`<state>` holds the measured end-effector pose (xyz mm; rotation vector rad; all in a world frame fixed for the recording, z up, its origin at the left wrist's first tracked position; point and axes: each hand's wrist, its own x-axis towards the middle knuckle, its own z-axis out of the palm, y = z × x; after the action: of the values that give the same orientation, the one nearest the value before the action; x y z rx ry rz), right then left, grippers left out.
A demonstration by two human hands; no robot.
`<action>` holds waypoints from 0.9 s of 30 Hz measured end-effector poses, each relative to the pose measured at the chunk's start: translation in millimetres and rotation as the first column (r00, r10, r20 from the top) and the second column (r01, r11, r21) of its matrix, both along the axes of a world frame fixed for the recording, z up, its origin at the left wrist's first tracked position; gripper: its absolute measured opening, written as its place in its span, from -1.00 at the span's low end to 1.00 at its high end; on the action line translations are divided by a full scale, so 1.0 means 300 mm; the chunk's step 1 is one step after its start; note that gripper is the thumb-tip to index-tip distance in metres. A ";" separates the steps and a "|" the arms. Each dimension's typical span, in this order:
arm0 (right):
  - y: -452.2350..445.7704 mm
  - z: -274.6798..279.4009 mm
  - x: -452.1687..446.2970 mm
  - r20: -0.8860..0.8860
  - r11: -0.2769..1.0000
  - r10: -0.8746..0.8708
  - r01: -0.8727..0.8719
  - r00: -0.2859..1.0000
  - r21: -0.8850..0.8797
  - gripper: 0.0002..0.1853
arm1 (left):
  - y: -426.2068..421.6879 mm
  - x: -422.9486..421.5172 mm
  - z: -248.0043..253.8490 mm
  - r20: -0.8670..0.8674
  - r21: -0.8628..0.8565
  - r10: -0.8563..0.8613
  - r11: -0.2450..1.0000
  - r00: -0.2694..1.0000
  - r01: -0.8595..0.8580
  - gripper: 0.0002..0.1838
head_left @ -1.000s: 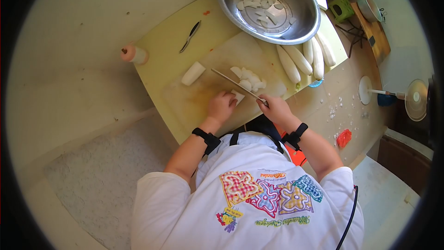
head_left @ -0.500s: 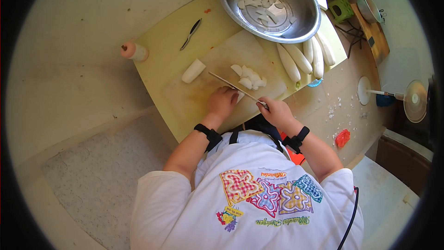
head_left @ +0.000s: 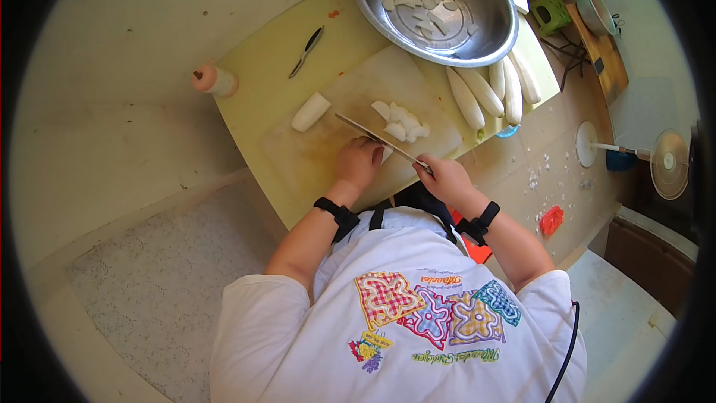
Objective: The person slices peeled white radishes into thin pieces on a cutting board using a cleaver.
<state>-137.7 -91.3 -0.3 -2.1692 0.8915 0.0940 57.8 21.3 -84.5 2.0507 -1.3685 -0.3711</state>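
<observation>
My right hand (head_left: pixel 444 177) is closed round the handle of a knife (head_left: pixel 373 136), whose blade points up and left across the cutting board (head_left: pixel 298 157). Against the blade, my left hand (head_left: pixel 359 160) presses its bent fingers on a white radish piece (head_left: pixel 386 152), which is mostly hidden. Beyond the blade lies a small pile of white slices (head_left: pixel 403 122). A thick peeled radish chunk (head_left: pixel 311 112) rests on the board to the left of the knife.
A large metal basin (head_left: pixel 440 11) holding slices stands at the table's back. Several whole white radishes (head_left: pixel 485 93) lie at the right edge. A peeler (head_left: pixel 306 52) and a pink-topped bottle (head_left: pixel 215 80) are at the left. A fan (head_left: pixel 670 164) stands farther right.
The knife has shifted slightly left, and its blade now covers more of the radish piece. My left fingers have drawn in closer to the blade.
</observation>
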 end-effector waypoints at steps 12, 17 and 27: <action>0.018 0.010 0.018 -0.071 0.999 -0.020 0.022 0.997 0.029 -0.73 | -0.003 0.025 -0.006 -0.049 0.000 -0.015 1.000 0.999 0.015 -0.91; 0.021 -0.003 -0.011 -0.014 1.000 -0.013 0.013 1.000 0.006 -0.73 | -0.001 0.030 -0.001 0.008 0.049 -0.057 0.997 0.998 0.057 -0.90; 0.026 -0.034 0.048 -0.010 1.000 -0.003 0.003 1.000 0.018 -0.75 | -0.003 0.010 -0.031 0.000 0.039 0.025 0.999 1.000 -0.025 -0.89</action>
<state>-123.3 -83.5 -10.6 -2.1525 0.8959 0.1107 60.8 20.5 -93.9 2.0979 -1.3435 -0.3908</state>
